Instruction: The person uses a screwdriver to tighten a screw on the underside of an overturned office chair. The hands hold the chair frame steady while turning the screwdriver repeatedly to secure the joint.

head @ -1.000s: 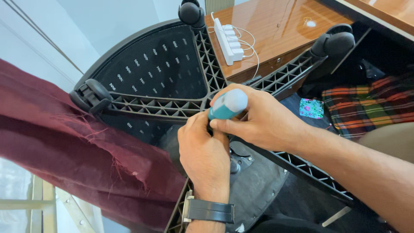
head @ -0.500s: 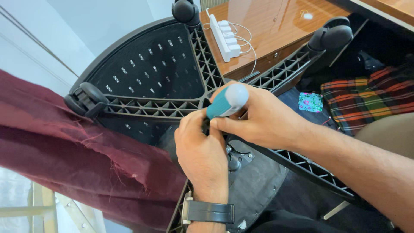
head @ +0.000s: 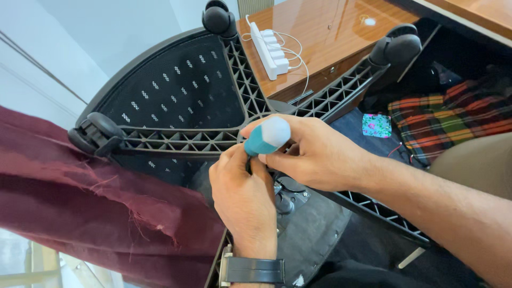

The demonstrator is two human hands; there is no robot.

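Screwdriver: its teal handle with the pale rounded cap (head: 268, 136) stood tilted over the hub of the upturned chair base (head: 234, 140); the shaft was hidden behind my fingers.
Right hand: my right hand (head: 314, 154) was closed around the handle from the right, thumb and fingers wrapped tight on it.
Left hand: my left hand (head: 242, 192) was bunched just below the handle, fingertips pinched together at the lower end of the tool, touching my right hand.
Wrist: a dark watch strap (head: 253, 270) sat on my left wrist.
Chair base: black ribbed spokes ran out from under my hands, each ending in a castor (head: 96, 133); the perforated seat underside lay behind them.
Left side: maroon cloth (head: 90, 208) with a frayed edge lay just beside the base.
Beyond: a white power strip (head: 270, 45) with thin white cables rested on the glossy wooden desk (head: 330, 37).
Right side: plaid fabric (head: 453, 120) lay near a small floral patch (head: 376, 125).
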